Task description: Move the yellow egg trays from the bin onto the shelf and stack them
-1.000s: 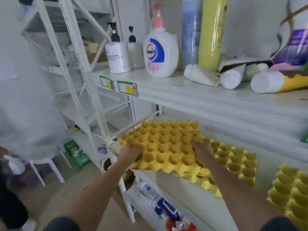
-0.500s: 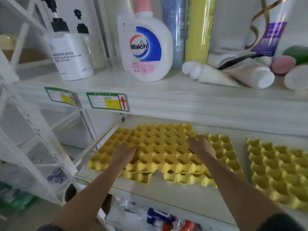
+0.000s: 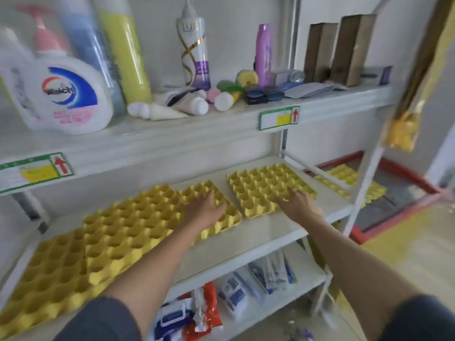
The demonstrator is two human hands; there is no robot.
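Across the middle shelf [image 3: 270,232] lie several yellow egg trays, flat and cup-side up. The left hand [image 3: 205,210] rests palm-down, fingers spread, on the middle tray [image 3: 221,205], whose left part is overlapped by a larger tray [image 3: 133,225]; how many trays are layered there is hard to tell. A further tray [image 3: 44,279] at lower left is cut off by the frame edge and partly covered by the left forearm. The right hand [image 3: 299,205] lies open with fingers loosely apart on the near edge of the right tray [image 3: 266,188], which sits apart from the middle one; it grips nothing visibly. At centre right, past the shelf post, more yellow trays [image 3: 349,175] lie inside a red-framed bin [image 3: 406,168], partly hidden by the post. The upper shelf holds a blurred Walch bottle [image 3: 64,94] at upper left. Packets on the bottom shelf are too smeared to identify.
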